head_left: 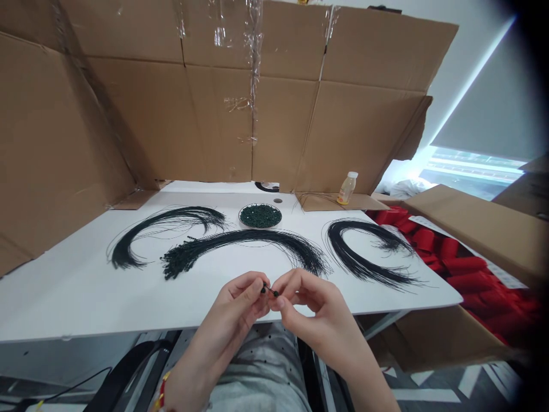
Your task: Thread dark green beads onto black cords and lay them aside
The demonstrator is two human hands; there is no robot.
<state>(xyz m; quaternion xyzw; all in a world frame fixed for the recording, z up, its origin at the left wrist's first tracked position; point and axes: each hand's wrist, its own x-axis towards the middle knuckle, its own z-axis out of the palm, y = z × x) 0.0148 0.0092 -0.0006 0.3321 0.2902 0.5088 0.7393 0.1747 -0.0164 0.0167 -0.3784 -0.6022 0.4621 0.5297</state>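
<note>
My left hand (pixel 235 306) and my right hand (pixel 315 309) meet above the table's front edge, both with thumb and fingers pinched. Between the fingertips runs a short stretch of thin black cord (pixel 270 290). A small dark bead (pixel 263 289) shows at my left fingertips, and a similar dark bead (pixel 276 293) at my right ones. Just beyond my hands lies a bundle of black cords (pixel 257 236), its left end thick with dark green bead-like pieces (pixel 178 260). Behind it stands a round dish of small dark green pieces (pixel 260 216).
More black cord bundles lie to the left (pixel 141 232) and right (pixel 349 246) on the white table (pixel 98 303). Cardboard panels (pixel 206 120) wall the back and left. A small bottle (pixel 347 189) stands at the back right. Red rolls (pixel 463 266) fill a box beyond the right edge.
</note>
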